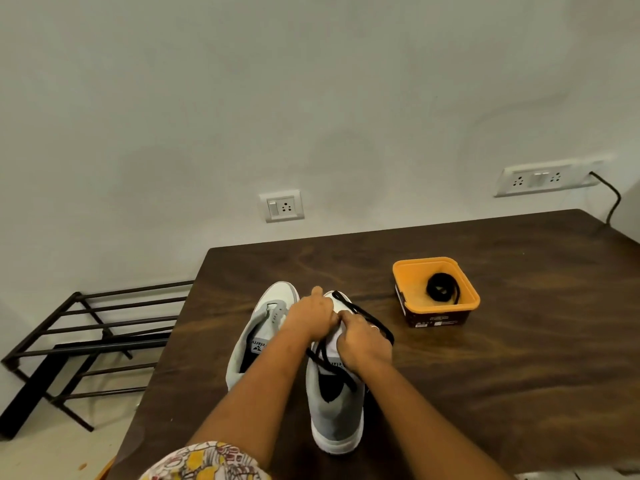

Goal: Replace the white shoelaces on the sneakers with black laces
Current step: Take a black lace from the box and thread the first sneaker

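Left hand [311, 318]: its grip is curling round the front of the right sneaker [337, 420], thumb pointing up.
Right hand [362, 344]: its grip is closing tight, pinching the black lace [370, 318] over the tongue.
Black lace: is looping out to the right of the hands and trailing back across the shoe opening.
Left sneaker [258, 337]: is sitting unlaced just beside the right one on the table [519, 375].
Orange tub [405, 271]: is standing well apart to the right, holding a coiled black lace [442, 288].
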`<action>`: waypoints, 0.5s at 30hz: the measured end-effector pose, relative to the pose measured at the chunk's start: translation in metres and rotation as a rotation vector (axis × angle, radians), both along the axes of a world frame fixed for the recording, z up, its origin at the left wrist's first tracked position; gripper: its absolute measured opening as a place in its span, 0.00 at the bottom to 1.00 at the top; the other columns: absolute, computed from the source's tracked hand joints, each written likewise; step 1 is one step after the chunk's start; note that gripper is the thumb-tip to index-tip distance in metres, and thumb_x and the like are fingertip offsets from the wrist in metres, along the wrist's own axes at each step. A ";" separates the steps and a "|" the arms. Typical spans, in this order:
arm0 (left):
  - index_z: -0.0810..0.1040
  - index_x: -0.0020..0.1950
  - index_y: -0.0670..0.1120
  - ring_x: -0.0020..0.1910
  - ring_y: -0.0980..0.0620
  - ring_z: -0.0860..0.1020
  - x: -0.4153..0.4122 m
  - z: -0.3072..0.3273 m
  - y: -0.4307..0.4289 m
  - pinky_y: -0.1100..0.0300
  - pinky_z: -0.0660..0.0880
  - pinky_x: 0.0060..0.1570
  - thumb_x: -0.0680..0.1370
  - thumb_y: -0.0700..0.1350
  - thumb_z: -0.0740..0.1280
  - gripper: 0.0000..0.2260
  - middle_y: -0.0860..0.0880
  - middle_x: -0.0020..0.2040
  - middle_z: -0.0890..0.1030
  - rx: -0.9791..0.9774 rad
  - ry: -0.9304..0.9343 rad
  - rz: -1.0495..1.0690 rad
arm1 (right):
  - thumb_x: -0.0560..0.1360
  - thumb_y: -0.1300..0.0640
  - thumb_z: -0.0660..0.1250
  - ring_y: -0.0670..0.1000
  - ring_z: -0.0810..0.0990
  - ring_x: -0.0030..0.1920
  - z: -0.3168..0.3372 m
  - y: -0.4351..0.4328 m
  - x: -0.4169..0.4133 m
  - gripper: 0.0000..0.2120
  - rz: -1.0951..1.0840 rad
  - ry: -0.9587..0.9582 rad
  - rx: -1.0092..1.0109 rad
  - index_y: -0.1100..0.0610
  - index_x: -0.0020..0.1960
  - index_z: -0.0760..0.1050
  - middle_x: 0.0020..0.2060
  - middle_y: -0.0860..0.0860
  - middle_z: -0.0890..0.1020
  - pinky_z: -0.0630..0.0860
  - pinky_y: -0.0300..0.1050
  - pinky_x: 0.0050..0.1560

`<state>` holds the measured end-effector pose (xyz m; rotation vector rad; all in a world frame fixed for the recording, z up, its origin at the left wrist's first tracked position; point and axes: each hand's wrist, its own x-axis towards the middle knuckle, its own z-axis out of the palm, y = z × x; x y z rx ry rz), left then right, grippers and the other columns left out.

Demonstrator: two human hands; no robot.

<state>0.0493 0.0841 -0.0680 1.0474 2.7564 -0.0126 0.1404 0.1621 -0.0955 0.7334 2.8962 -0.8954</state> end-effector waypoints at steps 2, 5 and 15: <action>0.74 0.57 0.37 0.54 0.39 0.75 -0.010 0.009 -0.009 0.48 0.71 0.55 0.80 0.46 0.56 0.15 0.39 0.58 0.70 0.030 -0.055 0.008 | 0.77 0.55 0.54 0.57 0.73 0.63 -0.001 -0.002 -0.001 0.20 -0.014 -0.026 -0.012 0.45 0.68 0.66 0.65 0.52 0.73 0.72 0.54 0.58; 0.76 0.49 0.40 0.54 0.41 0.74 -0.019 0.019 -0.025 0.52 0.70 0.53 0.79 0.45 0.58 0.11 0.42 0.49 0.73 0.064 -0.137 0.021 | 0.76 0.56 0.54 0.58 0.72 0.64 -0.001 -0.004 -0.003 0.21 -0.026 -0.061 -0.045 0.45 0.68 0.65 0.67 0.52 0.71 0.70 0.55 0.60; 0.76 0.46 0.44 0.32 0.60 0.77 0.006 0.072 -0.012 0.69 0.74 0.32 0.79 0.36 0.64 0.05 0.49 0.36 0.78 1.158 -0.662 0.174 | 0.75 0.72 0.53 0.47 0.78 0.49 0.062 0.001 -0.014 0.24 0.083 0.505 -1.145 0.55 0.66 0.70 0.53 0.51 0.80 0.74 0.43 0.50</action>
